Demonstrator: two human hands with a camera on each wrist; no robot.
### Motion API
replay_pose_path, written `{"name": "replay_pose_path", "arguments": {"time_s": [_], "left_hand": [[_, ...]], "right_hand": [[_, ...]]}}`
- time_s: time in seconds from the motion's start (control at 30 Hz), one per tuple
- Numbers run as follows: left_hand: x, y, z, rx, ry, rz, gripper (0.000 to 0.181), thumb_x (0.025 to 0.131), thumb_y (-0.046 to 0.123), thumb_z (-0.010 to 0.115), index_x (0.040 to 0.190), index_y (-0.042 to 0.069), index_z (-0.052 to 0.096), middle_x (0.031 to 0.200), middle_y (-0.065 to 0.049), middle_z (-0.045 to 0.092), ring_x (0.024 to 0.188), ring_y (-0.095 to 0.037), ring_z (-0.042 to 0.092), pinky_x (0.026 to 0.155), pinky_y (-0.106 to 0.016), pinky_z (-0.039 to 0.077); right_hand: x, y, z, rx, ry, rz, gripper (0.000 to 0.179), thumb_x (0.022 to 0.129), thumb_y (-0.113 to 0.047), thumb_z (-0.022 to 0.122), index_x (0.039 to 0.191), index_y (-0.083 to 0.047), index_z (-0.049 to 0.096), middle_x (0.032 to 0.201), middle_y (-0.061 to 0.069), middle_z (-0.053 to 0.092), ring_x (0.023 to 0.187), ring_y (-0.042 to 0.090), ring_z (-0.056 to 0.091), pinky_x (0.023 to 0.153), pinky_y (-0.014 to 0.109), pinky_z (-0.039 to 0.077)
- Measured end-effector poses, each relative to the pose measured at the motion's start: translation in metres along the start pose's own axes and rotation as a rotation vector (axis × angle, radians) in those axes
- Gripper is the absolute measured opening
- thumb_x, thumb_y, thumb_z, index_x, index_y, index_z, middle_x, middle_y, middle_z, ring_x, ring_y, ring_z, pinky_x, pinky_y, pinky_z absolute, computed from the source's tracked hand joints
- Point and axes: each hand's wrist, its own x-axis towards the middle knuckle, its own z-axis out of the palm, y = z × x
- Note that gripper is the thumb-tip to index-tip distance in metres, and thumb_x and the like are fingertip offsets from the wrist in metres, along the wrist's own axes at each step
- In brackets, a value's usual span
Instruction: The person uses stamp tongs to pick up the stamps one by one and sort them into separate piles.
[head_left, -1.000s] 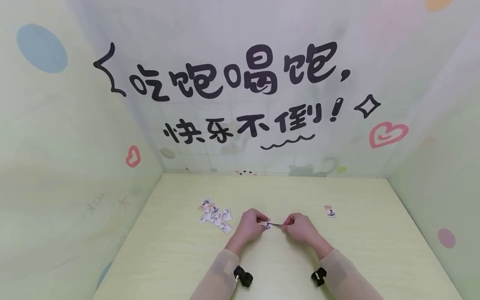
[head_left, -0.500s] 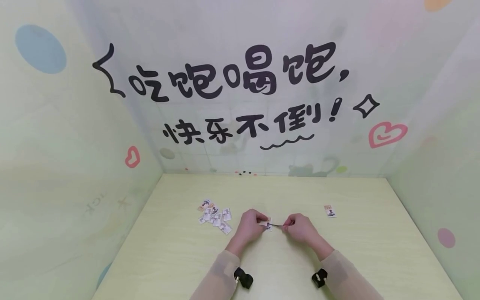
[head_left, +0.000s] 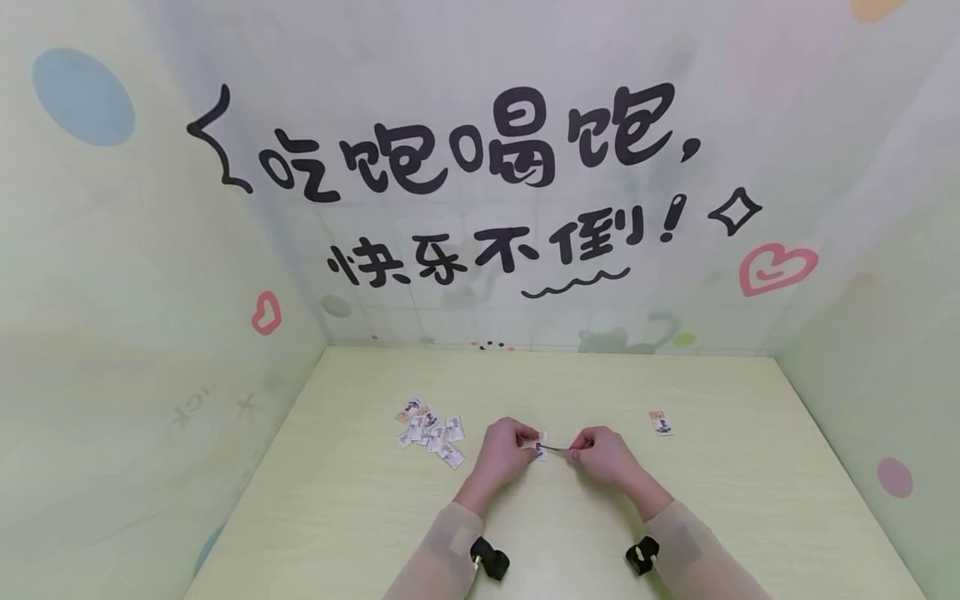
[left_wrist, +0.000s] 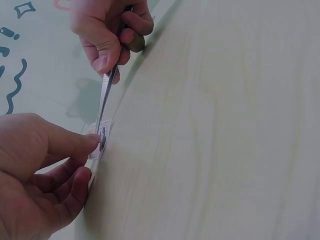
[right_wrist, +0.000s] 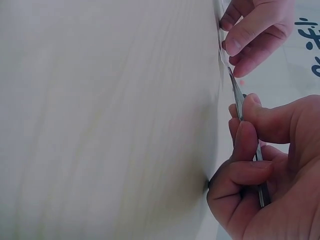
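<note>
Pale beige sleeves (head_left: 440, 550), a small black fitting (head_left: 491, 559) near each wrist

In the head view, we see the desk (head_left: 337, 508) across the lower part of the frame, with the back wall (head_left: 450, 50) behind it. Left of centre on the desk, we find a pile of slips (head_left: 437, 437). Right of it sits the left grip (head_left: 508, 450), with the pinched slip (head_left: 541, 455) at its fingertips. The right grip (head_left: 606, 458) faces it from the right, and we see the tweezers (left_wrist: 106, 92) span the gap, tips at that slip. Farther right, beyond both, a lone slip (head_left: 662, 423) lies on the desk.
</note>
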Motion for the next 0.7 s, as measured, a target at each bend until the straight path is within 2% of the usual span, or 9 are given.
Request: {"name": "replay_pose_path", "arguments": {"time_s": [0.17,0.47,0.7], "left_hand": [[0.0007,-0.0017,0.0011,0.005,0.007,0.009,0.021,0.084,-0.002,0.085,0.102,0.007,0.083,0.087,0.004,0.064,0.081,-0.011,0.054,0.073,-0.029,0.049],[0.0007,-0.0002,0.0017,0.032,0.006,-0.012,0.019,0.084,-0.001,0.086,0.101,0.008,0.083,0.094,0.0,0.073,0.088,-0.015,0.063,0.082,-0.036,0.056],[-0.0005,-0.0008,0.0005,0.026,0.001,-0.007,0.018,0.085,0.0,0.086,0.101,0.006,0.083,0.094,0.001,0.072,0.087,-0.014,0.062,0.081,-0.034,0.055]], "right_hand": [[-0.0012,-0.0016,-0.0001,0.005,0.0,0.007,0.011,0.094,-0.007,0.075,0.084,-0.009,0.072,0.081,0.002,0.063,0.076,0.02,0.055,0.07,0.034,0.043],[-0.0047,-0.0068,-0.0011,-0.017,0.021,-0.01,0.01,0.093,-0.008,0.077,0.084,-0.008,0.072,0.077,0.001,0.062,0.073,0.019,0.054,0.067,0.034,0.043],[-0.0053,-0.0072,-0.0015,-0.008,0.016,0.004,0.009,0.093,-0.008,0.077,0.085,-0.008,0.072,0.079,0.002,0.063,0.074,0.02,0.056,0.068,0.034,0.045]]}}
